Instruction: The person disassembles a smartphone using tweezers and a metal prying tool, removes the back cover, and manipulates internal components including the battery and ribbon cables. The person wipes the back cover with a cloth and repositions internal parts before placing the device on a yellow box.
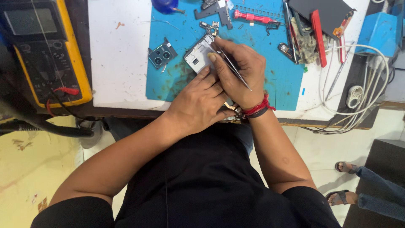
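gripped thin metal tweezers in right hand; left hand fingers clasped silver opened phone frame on blue mat.

Blue mat, yellow multimeter, red wristband

Silver opened phone frame on blue rubber work mat, mat on white tabletop. Grey camera module just left of frame. Yellow-cased multimeter far left. White cables at right edge.
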